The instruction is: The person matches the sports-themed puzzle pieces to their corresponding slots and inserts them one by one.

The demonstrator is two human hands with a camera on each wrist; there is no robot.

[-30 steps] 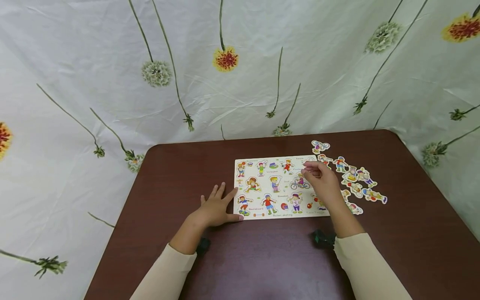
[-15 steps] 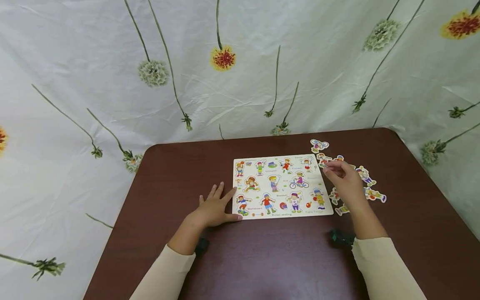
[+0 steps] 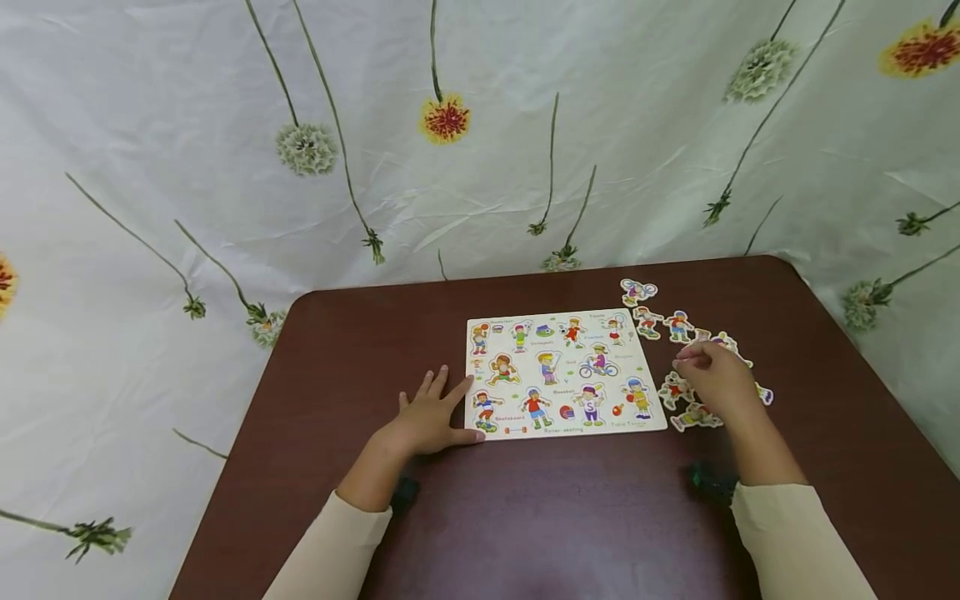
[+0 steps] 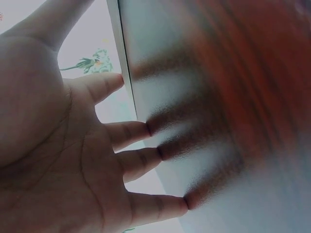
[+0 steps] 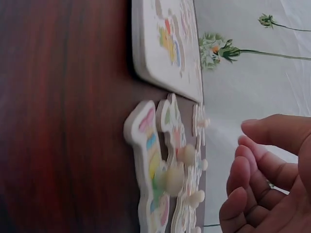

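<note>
A white puzzle board printed with children doing sports lies flat on the table. My left hand is spread beside its left side, with the thumb and index fingertip at the board's edge; in the left wrist view, straight fingertips touch the tabletop. To the right, my right hand hovers over loose cutout puzzle pieces, hiding some of them. Its fingers are loosely bent with nothing between them in the right wrist view. Close below that hand lies a child-shaped piece with a round knob.
Several other pieces, among them a bicycle piece and a boy piece, lie right of the board on the dark red-brown table. A flowered cloth hangs behind the table's back edge.
My right hand has moved right from above the board's upper right corner to over the loose pieces, uncovering that part of the board. The left hand has stayed in place.
</note>
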